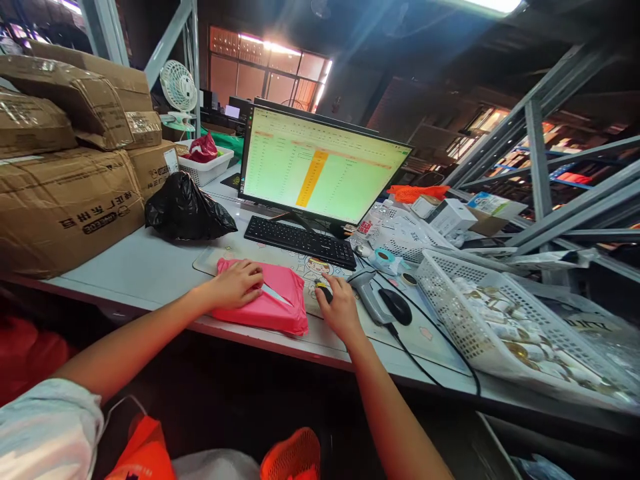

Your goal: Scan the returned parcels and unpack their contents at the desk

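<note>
A bright pink plastic mailing parcel (280,317) lies flat at the front edge of the desk. My left hand (239,283) rests on top of it, fingers bent and pressed against the plastic. From beside those fingertips a white pointed strip (276,294) runs across the parcel; whether it is a label or a blade I cannot tell. Just right of the parcel, my right hand (341,308) has its thumb and fingers closed around a small yellow-and-black object (324,291), mostly hidden and of unclear kind. A grey handheld barcode scanner (370,297) lies close to the right hand.
Behind the parcel stand a black keyboard (300,241) and a lit monitor (320,167). A black mouse (395,306) sits right of the scanner, its cables trailing forward. A white basket (450,320) of small bottles is at right. A black bag (187,210) and cardboard boxes (65,207) fill the left.
</note>
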`<state>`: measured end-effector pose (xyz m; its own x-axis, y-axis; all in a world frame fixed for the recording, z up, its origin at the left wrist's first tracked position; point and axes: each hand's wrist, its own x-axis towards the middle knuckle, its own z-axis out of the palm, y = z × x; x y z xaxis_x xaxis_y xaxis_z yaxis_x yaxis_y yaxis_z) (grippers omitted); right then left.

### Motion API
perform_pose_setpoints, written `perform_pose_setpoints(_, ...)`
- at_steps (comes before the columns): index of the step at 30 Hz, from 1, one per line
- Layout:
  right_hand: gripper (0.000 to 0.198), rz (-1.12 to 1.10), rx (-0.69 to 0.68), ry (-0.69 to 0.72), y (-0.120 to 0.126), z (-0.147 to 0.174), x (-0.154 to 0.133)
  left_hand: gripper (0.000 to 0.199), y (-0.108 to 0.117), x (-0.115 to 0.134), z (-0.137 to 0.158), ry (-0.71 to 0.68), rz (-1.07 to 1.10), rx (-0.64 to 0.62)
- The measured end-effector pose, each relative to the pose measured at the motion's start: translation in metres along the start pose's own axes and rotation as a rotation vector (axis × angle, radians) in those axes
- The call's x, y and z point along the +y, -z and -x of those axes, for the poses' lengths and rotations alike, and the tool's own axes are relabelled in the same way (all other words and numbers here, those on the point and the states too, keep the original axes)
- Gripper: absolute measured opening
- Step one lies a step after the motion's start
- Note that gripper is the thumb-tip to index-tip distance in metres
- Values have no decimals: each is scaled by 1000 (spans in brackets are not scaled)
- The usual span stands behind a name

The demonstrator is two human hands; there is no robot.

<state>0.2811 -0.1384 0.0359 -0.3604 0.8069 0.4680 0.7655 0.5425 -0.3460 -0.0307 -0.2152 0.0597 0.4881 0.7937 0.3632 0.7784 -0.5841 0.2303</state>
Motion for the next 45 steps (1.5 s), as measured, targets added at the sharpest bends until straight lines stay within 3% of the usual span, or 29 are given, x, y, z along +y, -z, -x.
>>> perform_pose_setpoints(3, 41, -176, -54, 177, -5, -40, -46, 33, 1, 3, -4, -92, -44, -23)
perform_pose_setpoints(6, 50, -166, -333, 313, -27, -72, -92, 40, 0, 2, -6, -100, -35, -54)
perform_pose_setpoints(10, 51, 11, -633, 274, -57, -95, -126, 40, -2, 3, 6, -92, -101, 55)
perform_pose_setpoints(14, 60, 108, -671, 169, -67, -102, -130, 37, 0, 31, 46, -109, -122, 160)
perform_pose_setpoints(19, 65, 139, -679, 202, -71, -94, -138, 21, -6, 87, 112, -10, 56, 297)
perform_pose_setpoints(23, 65, 145, -654, 220, -74, -86, -145, 27, -35, 99, 150, 307, 331, 323)
perform_pose_setpoints(26, 65, 159, -643, 221, -72, -85, -147, 32, -61, 88, 167, 581, 576, 326)
perform_pose_setpoints(28, 65, 167, -628, 216, -68, -83, -151, 34, -74, 79, 171, 669, 700, 329)
perform_pose_setpoints(31, 59, 136, -576, 263, -55, -68, -164, 39, -79, 70, 167, 782, 939, 383)
perform_pose_setpoints(33, 53, 54, -520, 383, -40, -46, -176, 48, -73, 71, 161, 870, 1193, 448)
perform_pose_setpoints(35, 49, -60, -436, 523, -23, -19, -186, 60, -61, 78, 156, 849, 1351, 519)
perform_pose_setpoints(37, 47, -172, -312, 571, -3, 6, -192, 78, -43, 90, 150, 699, 1305, 525)
perform_pose_setpoints(40, 45, -279, -160, 483, 31, 32, -192, 131, -10, 112, 136, 532, 1114, 354)
perform_pose_setpoints(41, 45, -292, -125, 449, 43, 37, -188, 139, 2, 118, 129, 519, 1067, 274)
perform_pose_setpoints(43, 45, -273, -16, 374, 70, 44, -172, 139, 22, 126, 114, 498, 1035, 129)
perform_pose_setpoints(45, 46, -193, 161, 211, 100, 47, -144, 136, 37, 124, 99, 440, 1107, 36)
